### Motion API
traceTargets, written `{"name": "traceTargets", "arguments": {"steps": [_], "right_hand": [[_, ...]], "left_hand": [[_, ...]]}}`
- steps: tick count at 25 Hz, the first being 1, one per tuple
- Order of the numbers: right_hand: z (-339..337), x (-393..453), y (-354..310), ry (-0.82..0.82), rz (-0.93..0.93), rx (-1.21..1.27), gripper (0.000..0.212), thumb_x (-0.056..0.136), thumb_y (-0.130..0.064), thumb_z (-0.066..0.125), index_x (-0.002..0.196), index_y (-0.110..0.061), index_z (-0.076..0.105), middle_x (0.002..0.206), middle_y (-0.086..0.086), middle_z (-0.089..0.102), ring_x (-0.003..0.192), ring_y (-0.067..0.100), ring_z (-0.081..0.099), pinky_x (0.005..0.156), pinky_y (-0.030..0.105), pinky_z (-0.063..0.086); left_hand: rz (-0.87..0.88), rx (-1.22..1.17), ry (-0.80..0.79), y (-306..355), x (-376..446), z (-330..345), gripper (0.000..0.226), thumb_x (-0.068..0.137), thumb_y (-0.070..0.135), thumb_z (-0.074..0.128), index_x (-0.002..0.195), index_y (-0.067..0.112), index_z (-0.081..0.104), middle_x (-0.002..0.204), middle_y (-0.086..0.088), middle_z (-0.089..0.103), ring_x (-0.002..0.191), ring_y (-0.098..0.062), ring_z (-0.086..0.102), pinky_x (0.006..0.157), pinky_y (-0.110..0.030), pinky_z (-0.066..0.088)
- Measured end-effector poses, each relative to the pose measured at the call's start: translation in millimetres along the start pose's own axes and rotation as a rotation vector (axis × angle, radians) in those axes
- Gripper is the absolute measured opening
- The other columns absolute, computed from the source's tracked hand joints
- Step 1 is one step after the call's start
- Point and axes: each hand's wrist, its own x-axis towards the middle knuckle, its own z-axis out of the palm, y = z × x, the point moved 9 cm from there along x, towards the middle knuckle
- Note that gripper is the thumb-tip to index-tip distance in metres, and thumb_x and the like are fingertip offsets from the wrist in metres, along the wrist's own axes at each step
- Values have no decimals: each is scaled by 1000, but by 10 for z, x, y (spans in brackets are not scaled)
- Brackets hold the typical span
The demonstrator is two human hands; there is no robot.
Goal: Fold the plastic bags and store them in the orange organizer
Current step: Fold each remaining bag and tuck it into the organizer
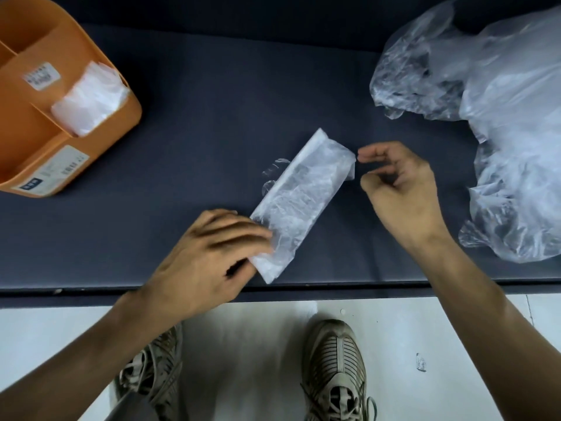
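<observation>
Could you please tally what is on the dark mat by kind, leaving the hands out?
Orange organizer: 1
Folded bag strip being worked on: 1
Stack of folded bags in the organizer: 1
Heap of loose unfolded bags: 1, separate bags cannot be counted
Total: 4

Soft, even light from above; shadows are faint. The wide lens bends the edges. The left hand (209, 253) is slightly motion-blurred.
</observation>
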Motion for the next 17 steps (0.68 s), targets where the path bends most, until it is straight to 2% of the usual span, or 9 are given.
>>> {"name": "traceTargets", "arguments": {"steps": [2, 4, 6, 7, 10, 11, 14, 15, 17], "right_hand": [[36, 36, -9, -87, 16, 30, 57, 81, 3, 62, 128, -30, 57, 121, -18, 62, 85, 0, 63, 73, 10, 47], [92, 29, -47, -220, -34, 23, 81, 77, 9, 62, 141, -38, 46, 136, -19, 53, 93, 2, 62, 74, 12, 47], [189, -13, -29, -355, -66, -13, 90, 77, 9, 65, 146, -43, 40, 138, -20, 50, 95, 3, 60, 74, 14, 47], [222, -26, -3, -380, -75, -18, 89, 79, 5, 70, 147, -43, 40, 134, -19, 52, 89, 3, 58, 74, 14, 47], [228, 4, 95, -294, -9, 117, 76, 81, -8, 82, 143, -37, 49, 105, -14, 57, 67, 4, 46, 70, 13, 44], [222, 25, 102, -267, 12, 155, 77, 80, -10, 82, 144, -37, 48, 104, -13, 56, 66, 4, 45, 70, 13, 44], [263, 91, -41, -324, -74, 69, 88, 80, -4, 80, 150, -39, 39, 136, -13, 50, 80, 2, 52, 78, 11, 45], [293, 122, -107, -369, -114, 56, 84, 80, -2, 80, 148, -36, 44, 143, -13, 46, 84, 0, 53, 80, 11, 44], [368, 174, -196, -455, -144, 137, 54, 82, -2, 79, 128, -26, 65, 142, -9, 53, 87, 2, 56, 82, 14, 46]], "left_hand": [[-311, -393, 121, -175, 28, -151, 17, 84, 22, 66, 98, 27, 76, 105, 15, 75, 98, -5, 69, 90, -31, 53], [-550, -798, 262, -329, 54, -242, 11, 82, 29, 67, 89, 34, 75, 90, 15, 73, 87, -3, 66, 81, -20, 52], [-645, -1086, 346, -393, 117, -313, 15, 80, 18, 70, 84, 31, 78, 84, 11, 72, 85, -5, 65, 80, -18, 51], [-669, -1167, 346, -394, 147, -341, 20, 82, 12, 68, 83, 28, 79, 86, 9, 73, 87, -6, 67, 82, -19, 52], [-705, -1215, 274, -344, 191, -394, 21, 82, 12, 64, 86, 25, 81, 92, 3, 75, 94, -10, 69, 86, -25, 55], [-720, -1212, 251, -323, 189, -408, 17, 81, 13, 69, 85, 24, 81, 93, 2, 75, 95, -12, 69, 87, -25, 55], [-755, -1248, 208, -237, 184, -439, 12, 66, 17, 73, 75, 21, 81, 85, 1, 75, 86, -10, 70, 78, -19, 55], [-753, -1262, 197, -192, 191, -455, 13, 63, 20, 70, 72, 21, 80, 82, 2, 74, 83, -9, 70, 75, -18, 55], [-744, -1290, 185, -141, 215, -482, 15, 60, 20, 70, 71, 21, 81, 80, 2, 74, 80, -8, 71, 72, -17, 55]]}}
